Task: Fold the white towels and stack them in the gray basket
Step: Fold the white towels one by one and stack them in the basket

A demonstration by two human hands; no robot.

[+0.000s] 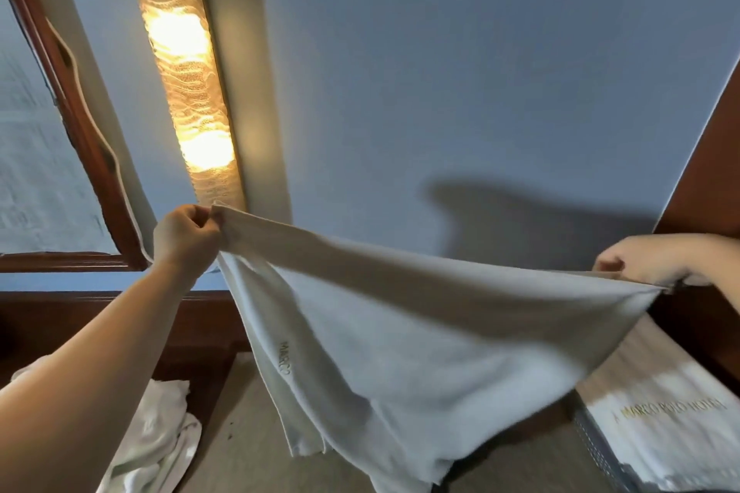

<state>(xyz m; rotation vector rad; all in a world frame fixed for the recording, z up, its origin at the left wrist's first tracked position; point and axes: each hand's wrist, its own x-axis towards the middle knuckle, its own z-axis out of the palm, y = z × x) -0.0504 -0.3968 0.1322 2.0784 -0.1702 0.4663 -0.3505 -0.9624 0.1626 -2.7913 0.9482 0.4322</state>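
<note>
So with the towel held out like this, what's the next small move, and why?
Probably bring the two hands together so the held corners meet and the towel halves. The left hand and right hand each pinch a top corner, and the towel hangs spread between them, sagging and unfolded. A folded towel lies at the lower right; crumpled towels wait at the lower left.

We list a white towel [400, 332]: soft matt cloth, fine nap, hemmed edge, tone-on-tone embroidered lettering. A crumpled towel [156, 432] at lower left: the same matt white cloth, rumpled. A folded towel [660, 428] at lower right: matt cloth with gold lettering, beside a gray basket [596, 448] with a woven, mesh-like wall. We note a wall lamp [184, 84] of rippled, textured translucent glass; a frame [76, 108] of dark polished wood; a wall [440, 72] painted smooth and matt.
</note>
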